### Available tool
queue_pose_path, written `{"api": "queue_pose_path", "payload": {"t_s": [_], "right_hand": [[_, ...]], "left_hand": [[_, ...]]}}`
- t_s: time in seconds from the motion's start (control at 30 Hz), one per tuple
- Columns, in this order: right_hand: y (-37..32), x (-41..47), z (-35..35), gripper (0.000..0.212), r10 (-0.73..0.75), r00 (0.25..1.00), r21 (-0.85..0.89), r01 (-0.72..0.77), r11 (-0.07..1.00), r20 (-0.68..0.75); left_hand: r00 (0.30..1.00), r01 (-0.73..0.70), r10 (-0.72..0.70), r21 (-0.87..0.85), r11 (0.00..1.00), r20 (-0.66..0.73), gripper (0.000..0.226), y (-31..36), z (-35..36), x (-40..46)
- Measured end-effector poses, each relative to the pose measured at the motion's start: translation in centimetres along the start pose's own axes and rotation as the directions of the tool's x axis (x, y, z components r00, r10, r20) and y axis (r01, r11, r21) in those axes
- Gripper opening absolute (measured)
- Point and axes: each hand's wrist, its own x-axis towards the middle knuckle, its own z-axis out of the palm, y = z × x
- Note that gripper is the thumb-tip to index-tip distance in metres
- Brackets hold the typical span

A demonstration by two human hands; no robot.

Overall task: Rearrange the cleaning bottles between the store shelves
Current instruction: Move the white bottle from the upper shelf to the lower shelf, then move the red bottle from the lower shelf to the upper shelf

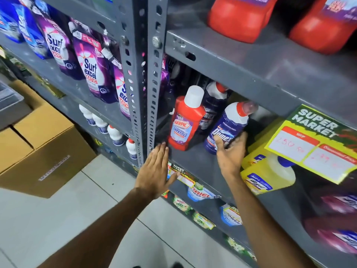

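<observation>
A dark blue Domex bottle (229, 124) with a white shoulder and red cap stands tilted on the grey middle shelf (195, 163), and my right hand (230, 151) grips its lower part. Behind it stands a second Domex bottle (214, 101). To their left a red Harpic bottle (185, 120) with a white cap stands upright. My left hand (154, 171) is flat and open, fingers together, near the shelf's front edge just left of the Harpic bottle, holding nothing.
A perforated grey upright (143, 74) splits the shelving. Purple Surf Excel pouches (90, 68) hang left of it, small white bottles (114, 132) below. Yellow jugs (270, 171) and a Super Market price sign (316, 144) sit right. Red jugs (241, 16) stand above; cardboard boxes (38, 147) on the floor.
</observation>
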Motion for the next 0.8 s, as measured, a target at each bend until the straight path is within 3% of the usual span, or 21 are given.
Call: {"api": "queue_pose_path", "payload": {"t_s": [0.27,0.37,0.5,0.63,0.8], "right_hand": [[0.3,0.6,-0.3,0.081,0.001,1.000,-0.039,-0.001,0.999,0.020],[-0.5,-1.9,-0.3,0.080,-0.043,0.995,-0.001,0.043,0.999,-0.089],[-0.9,-7.6,1.0,0.076,-0.122,0.976,-0.089,0.108,0.990,-0.182],[-1.4,-10.0,3.4,0.062,-0.043,0.999,-0.063,0.043,0.997,-0.011],[-4.1,-6.7,6.1,0.078,-0.039,0.983,0.048,0.031,0.998,0.180]], "left_hand": [[0.999,0.036,-0.036,-0.012,0.999,0.008,0.096,0.5,0.0,0.1],[0.999,0.045,-0.045,0.001,0.999,0.019,0.098,0.6,0.0,0.0],[0.998,0.049,-0.048,-0.021,0.999,0.029,0.099,0.9,-0.1,0.0],[0.999,0.042,-0.042,-0.019,0.999,0.017,0.101,0.9,-0.2,0.0],[0.999,0.029,-0.029,-0.004,1.000,0.013,0.102,0.7,-0.1,0.1]]}}
